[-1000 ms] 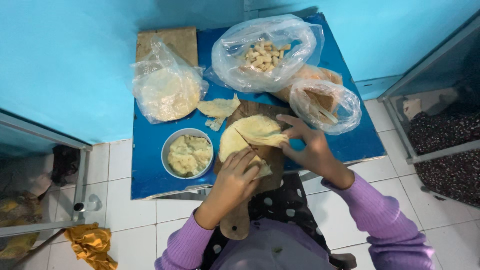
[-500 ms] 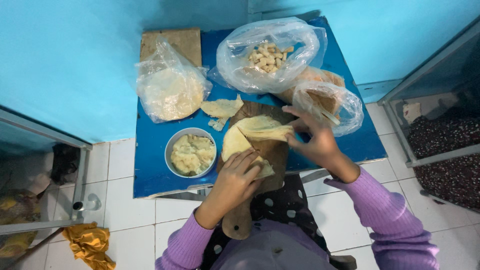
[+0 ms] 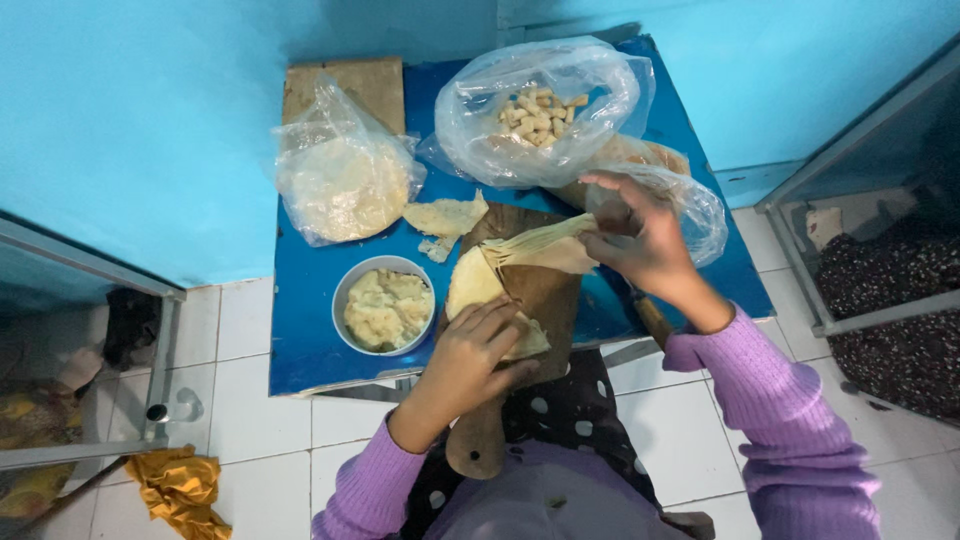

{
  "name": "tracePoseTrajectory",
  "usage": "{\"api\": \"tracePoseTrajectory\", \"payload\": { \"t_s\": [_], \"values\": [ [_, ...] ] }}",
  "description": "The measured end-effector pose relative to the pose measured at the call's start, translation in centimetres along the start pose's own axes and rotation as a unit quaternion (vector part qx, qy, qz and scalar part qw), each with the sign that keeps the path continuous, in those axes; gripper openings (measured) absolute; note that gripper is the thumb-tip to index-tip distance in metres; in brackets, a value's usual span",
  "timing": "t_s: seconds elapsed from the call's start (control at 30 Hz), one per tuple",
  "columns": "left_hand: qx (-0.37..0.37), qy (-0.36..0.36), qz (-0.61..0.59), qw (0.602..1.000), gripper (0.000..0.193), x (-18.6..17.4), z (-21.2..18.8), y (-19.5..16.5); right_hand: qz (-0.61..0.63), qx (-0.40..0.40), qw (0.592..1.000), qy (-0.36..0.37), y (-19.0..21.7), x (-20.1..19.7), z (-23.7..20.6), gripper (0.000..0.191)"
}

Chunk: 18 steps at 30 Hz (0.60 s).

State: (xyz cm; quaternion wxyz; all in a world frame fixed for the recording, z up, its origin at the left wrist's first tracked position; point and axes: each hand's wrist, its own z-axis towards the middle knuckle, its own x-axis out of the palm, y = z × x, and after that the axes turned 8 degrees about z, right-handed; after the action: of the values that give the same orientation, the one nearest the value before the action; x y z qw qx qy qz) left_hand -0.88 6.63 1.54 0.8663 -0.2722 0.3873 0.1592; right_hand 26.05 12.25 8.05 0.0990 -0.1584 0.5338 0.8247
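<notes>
While I look down from the head camera, the biggest thing I see is the blue table (image 3: 310,330), pushed against a turquoise wall with white floor tiles below its near edge. At its far right corner sits a large clear bag of small pale chunks (image 3: 535,110); at the far left, a second clear bag holding a stack of round pale sheets (image 3: 340,185) lies partly over a brown board (image 3: 350,85). Another clear bag with something brown in it (image 3: 680,195) rests along the right edge, just behind my right hand. At the middle of the near edge lies a dark wooden cutting board (image 3: 545,290), its handle hanging off the table toward my lap. On that board lies a thin pale dough sheet (image 3: 480,285).

My left hand (image 3: 475,355) presses flat on the sheet's near part, fingers spread and bent, pinning it to the board without gripping. My right hand (image 3: 635,235) pinches the sheet's far flap, which is pleated and lifted toward the board's right side, thumb and fingers closed on it.

Left of the board, near the near edge, stands a round white bowl of lumpy yellowish filling (image 3: 385,305). Beyond it, toward the table's middle, lie a few torn dough scraps (image 3: 445,220), touching the board's far left corner. A yellow cloth (image 3: 180,490) lies crumpled on the floor.
</notes>
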Motion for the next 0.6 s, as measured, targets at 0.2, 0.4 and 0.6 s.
{"api": "tracePoseTrajectory", "payload": {
  "t_s": [0.2, 0.4, 0.6],
  "values": [
    [-0.136, -0.130, -0.002, 0.982, 0.025, 0.7, 0.2, 0.1, -0.133, -0.131, 0.981, 0.043, -0.5, 0.7, -2.8, 0.065],
    [-0.182, -0.125, 0.162, 0.962, 0.053, 2.8, 3.3, 1.3, -0.203, -0.209, 0.948, 0.126, -1.6, 2.4, -8.0, 0.049],
    [-0.215, -0.015, 0.192, 0.957, 0.028, 3.5, 4.4, 3.1, -0.183, -0.208, 0.946, 0.165, -0.4, 3.7, -7.9, 0.054]
  ]
}}
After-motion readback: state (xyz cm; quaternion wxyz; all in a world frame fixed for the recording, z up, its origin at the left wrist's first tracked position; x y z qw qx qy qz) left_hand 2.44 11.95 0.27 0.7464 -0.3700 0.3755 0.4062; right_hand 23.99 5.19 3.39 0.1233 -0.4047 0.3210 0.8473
